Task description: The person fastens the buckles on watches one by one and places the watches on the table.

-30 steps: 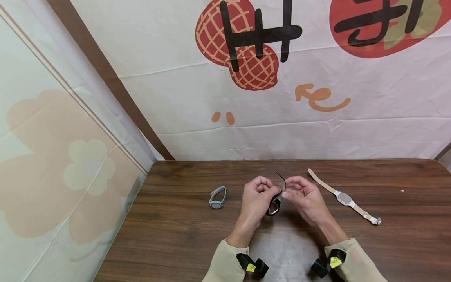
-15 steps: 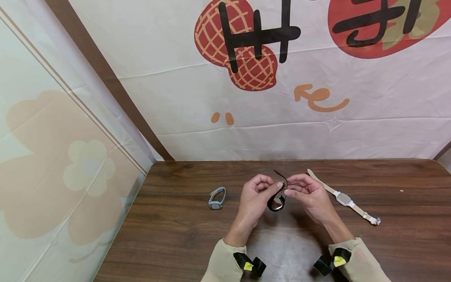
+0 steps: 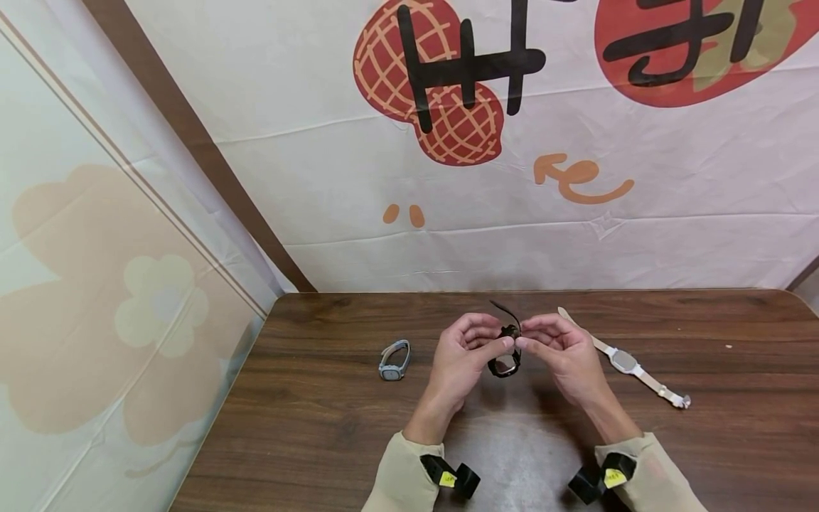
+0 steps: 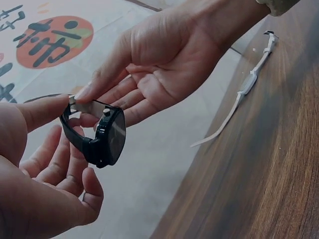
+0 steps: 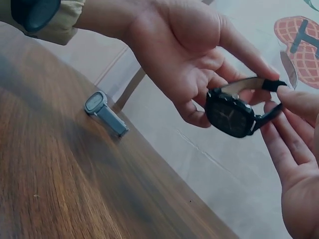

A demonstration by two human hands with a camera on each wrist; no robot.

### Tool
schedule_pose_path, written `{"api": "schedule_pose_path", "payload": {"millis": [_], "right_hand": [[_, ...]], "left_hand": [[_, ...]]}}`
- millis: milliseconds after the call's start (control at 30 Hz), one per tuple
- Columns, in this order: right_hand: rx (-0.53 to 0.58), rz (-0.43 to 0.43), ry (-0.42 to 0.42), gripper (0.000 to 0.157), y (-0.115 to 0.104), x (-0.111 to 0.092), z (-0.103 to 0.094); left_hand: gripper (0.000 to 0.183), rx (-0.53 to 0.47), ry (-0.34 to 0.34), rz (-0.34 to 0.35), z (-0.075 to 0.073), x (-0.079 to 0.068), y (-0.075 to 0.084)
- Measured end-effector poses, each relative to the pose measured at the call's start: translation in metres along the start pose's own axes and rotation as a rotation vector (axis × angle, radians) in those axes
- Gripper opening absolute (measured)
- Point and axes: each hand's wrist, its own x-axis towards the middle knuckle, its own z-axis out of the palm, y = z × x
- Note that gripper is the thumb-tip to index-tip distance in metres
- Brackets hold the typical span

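Note:
A black wristwatch (image 3: 503, 366) with a dark face (image 5: 229, 118) is held up above the table, its strap bent into a loop. My left hand (image 3: 462, 361) pinches the strap between thumb and fingers at the buckle end. From the other side my right hand (image 3: 563, 358) pinches the strap (image 5: 273, 85) close by, and the two thumbs almost meet. The strap's free tail (image 3: 505, 311) sticks up past the fingertips. A metal buckle part (image 4: 73, 101) shows between the thumbs in the left wrist view; fingers partly hide it.
On the brown wooden table (image 3: 307, 427), a blue-grey watch (image 3: 394, 360) stands looped to the left. A watch with a pale strap (image 3: 623, 360) lies stretched out on the right. Behind the table hangs a printed cloth (image 3: 307, 185).
The black watch has turned and risen slightly between the hands. Its strap tail now leans further left. My left hand has shifted slightly up, and the thumbs have come level at the strap.

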Motion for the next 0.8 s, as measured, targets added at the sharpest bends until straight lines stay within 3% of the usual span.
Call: {"api": "schedule_pose_path", "payload": {"millis": [133, 800], "right_hand": [[-0.078, 0.009, 0.056, 0.027, -0.0015, -0.0003, 0.0035], [-0.148, 0.049, 0.042, 0.023, -0.0076, 0.0009, 0.0072]], "left_hand": [[0.032, -0.023, 0.039, -0.008, 0.0005, 0.002, -0.0019], [0.022, -0.042, 0.043, 0.001, -0.0016, 0.0026, -0.0029]]}}
